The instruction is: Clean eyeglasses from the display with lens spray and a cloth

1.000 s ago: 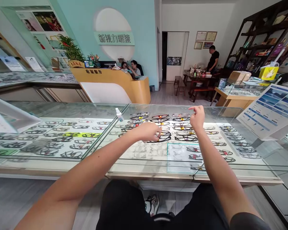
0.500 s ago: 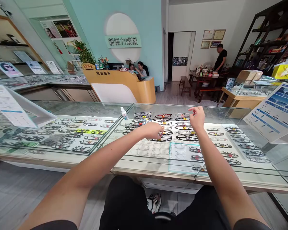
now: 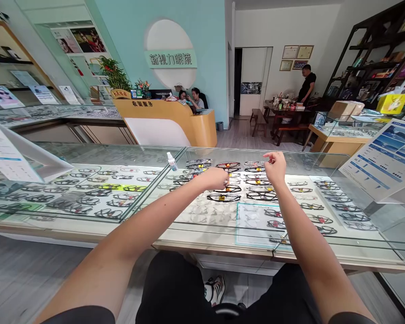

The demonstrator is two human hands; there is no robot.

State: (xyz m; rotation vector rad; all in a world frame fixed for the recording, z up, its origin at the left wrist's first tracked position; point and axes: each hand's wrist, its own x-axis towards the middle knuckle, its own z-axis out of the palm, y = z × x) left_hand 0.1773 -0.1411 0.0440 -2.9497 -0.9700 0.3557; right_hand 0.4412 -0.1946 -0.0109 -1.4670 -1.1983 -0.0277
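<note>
We had glasses [image 3: 223, 198] laid out on the glass top of the bench [image 3: 195, 245] in three rough columns, running away from us. The middle and right columns looked well filled, with the front pairs of the two about level. The left column was partly covered by our arm, so we could not tell how complete it was.

Our left hand [image 3: 216, 179] was over the middle column, just behind that column's front pair. Its fingers were drawn in narrow, but the knuckles hid the tips, and we could not tell whether they held a pair. Our right hand [image 3: 276, 167] was up beside the right column, fingers bent, the index reaching inward; nothing showed in it, though we could not tell whether it touched a frame.

The front pairs lay folded with neither hand on them, and judging by their even lie they seemed settled. Further back, some pairs overlapped in our view, so their spacing was less certain. The bottle [image 3: 172, 162] stood upright near the left column, apart from both hands. More glasses lay under the glass, near the sheet [image 3: 249, 220]; those seemed untouched.
</note>
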